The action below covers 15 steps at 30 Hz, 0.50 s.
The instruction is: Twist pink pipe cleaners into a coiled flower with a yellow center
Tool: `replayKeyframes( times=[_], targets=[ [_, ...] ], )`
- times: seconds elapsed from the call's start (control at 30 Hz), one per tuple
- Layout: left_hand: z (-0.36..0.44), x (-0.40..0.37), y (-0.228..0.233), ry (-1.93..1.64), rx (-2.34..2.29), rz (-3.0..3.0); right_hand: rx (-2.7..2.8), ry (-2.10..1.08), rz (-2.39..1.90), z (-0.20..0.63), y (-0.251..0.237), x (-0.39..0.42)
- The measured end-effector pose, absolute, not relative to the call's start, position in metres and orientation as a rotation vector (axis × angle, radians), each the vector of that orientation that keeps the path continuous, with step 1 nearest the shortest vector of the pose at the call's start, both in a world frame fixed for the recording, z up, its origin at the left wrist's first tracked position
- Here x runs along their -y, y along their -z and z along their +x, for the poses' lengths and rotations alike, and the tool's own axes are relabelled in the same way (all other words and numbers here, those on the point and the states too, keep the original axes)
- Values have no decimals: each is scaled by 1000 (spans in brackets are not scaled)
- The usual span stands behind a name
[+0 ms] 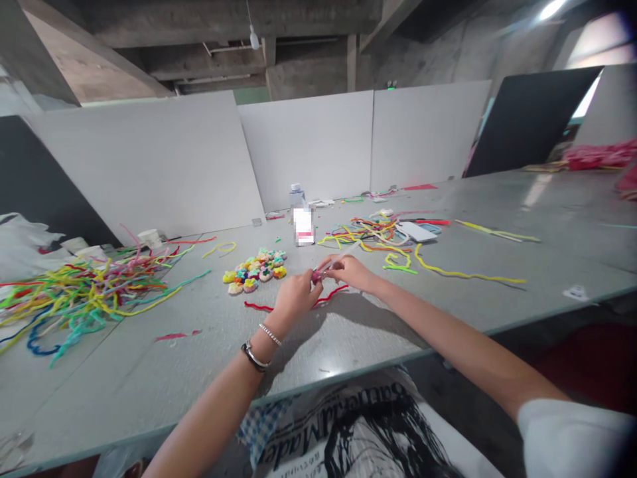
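Pink small piece (317,274) is pinched between left hand (294,297) and right hand (349,271) at frame centre. One red pipe cleaner (293,304) lies beneath; one cluster of finished flowers (255,271) sits left.

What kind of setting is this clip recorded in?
Probably a handicraft workbench in a bare, workshop-like room. A long grey table carries a heap of coloured pipe cleaners and a cluster of small finished flowers, with white partition boards behind and raw concrete beams overhead.
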<state>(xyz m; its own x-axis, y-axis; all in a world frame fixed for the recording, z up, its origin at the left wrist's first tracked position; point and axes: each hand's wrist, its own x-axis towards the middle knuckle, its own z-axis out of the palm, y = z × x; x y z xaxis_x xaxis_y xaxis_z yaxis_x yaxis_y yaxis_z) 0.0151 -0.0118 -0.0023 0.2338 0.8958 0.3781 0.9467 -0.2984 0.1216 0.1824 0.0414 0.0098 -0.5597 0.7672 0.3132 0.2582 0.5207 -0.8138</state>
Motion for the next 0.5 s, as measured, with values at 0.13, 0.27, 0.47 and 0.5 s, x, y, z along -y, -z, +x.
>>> replayKeyframes(
  times=[0.13,0.27,0.47,0.5],
  targets=[
    [14,11,4,612,1803,-2345,2146,-786,-850,180,-6,-40],
    [12,11,3,688,1811,-2331,2171,-766,-742,177,-1,-39],
    [16,16,-1,781,1742,-2376,2077,-961,-692,176,2,-44],
    [17,17,-2,818,1735,-2378,2037,-1022,-686,176,2,-46]
  ],
)
